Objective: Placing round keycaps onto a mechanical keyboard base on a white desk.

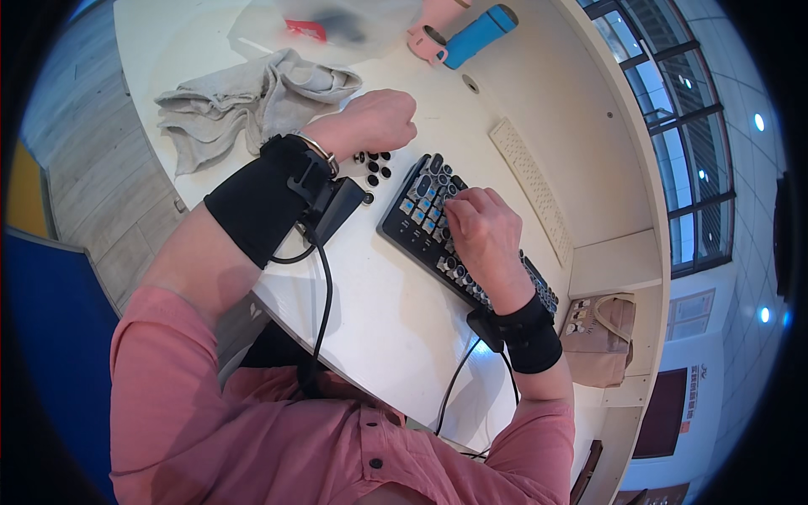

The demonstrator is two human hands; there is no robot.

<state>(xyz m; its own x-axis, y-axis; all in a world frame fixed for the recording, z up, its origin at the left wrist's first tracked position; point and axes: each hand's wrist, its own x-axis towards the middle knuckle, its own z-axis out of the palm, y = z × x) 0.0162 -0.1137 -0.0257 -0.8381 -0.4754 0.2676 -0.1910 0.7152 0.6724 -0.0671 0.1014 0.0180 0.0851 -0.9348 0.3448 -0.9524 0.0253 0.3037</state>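
Observation:
A black mechanical keyboard (417, 244) lies at a slant on the white desk. At its left end several caps are off, leaving bare switches with blue stems (419, 204). My right hand (486, 231) is over the keyboard with fingers pinched together at the upper rows; whatever is between the fingertips is hidden. My left hand (374, 122) is curled closed above the desk, beside a crumpled grey cloth (252, 97); its inside is out of sight. Several loose round black keycaps (374, 167) lie just below the left hand, left of the keyboard.
Beyond the keyboard a white keyboard-shaped strip (530, 189) lies by the desk's raised panel. At the back are a pink mug (427, 44), a blue bottle (481, 35) and a clear plastic bag (328, 34). A brown bag (599, 341) stands right; a black cable (324, 295) hangs from my left wrist.

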